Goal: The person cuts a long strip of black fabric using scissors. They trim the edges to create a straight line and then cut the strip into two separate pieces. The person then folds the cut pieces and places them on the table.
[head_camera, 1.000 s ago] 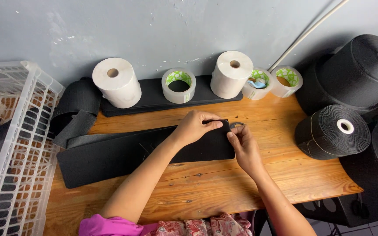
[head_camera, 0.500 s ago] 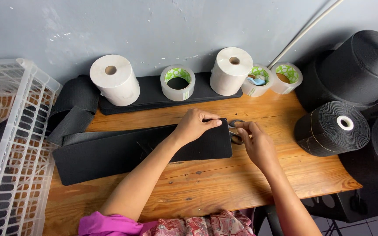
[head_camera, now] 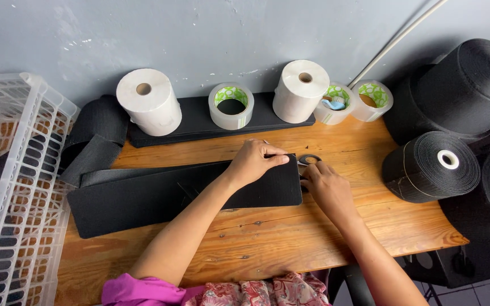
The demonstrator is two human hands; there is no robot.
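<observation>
A long black fabric strip (head_camera: 182,192) is laid across the middle of the wooden worktop (head_camera: 290,243), its right end pressed flat under the left hand (head_camera: 253,163), fingers together. Just past that end, toward the right edge, scissors (head_camera: 308,160) are gripped by the right hand (head_camera: 327,190), fingers curled around the handles.

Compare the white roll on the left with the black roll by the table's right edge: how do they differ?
The white roll is pale and smooth, with a small dark core hole; the black roll is dark, ribbed webbing around a white core. The white roll stands by the wall, the black roll at the edge. Both are wound cylinders, tilted.
</observation>
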